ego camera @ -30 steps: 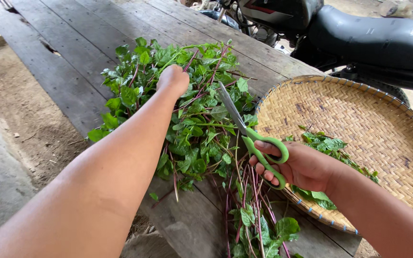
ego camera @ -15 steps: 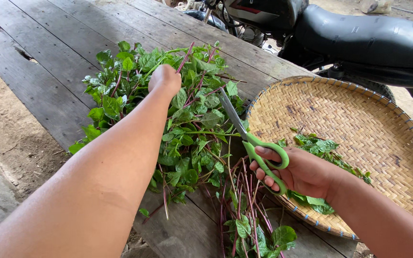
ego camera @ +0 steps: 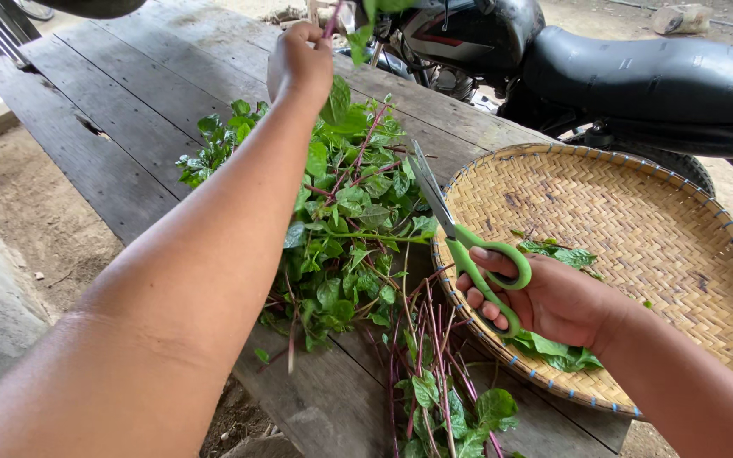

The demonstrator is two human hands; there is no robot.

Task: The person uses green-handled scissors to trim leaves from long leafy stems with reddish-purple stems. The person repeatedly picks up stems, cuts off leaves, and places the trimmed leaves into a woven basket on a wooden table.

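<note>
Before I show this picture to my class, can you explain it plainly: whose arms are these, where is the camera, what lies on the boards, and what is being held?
The camera sits on a person's head and looks down, so both arms are that person's own. The left hand has lifted a red-stemmed leafy sprig above the pile of greens on the wooden table. The right hand holds green-handled scissors, blades pointing away. It rests over a round woven tray with a few cut leaves in it. A motorcycle stands behind.
</note>
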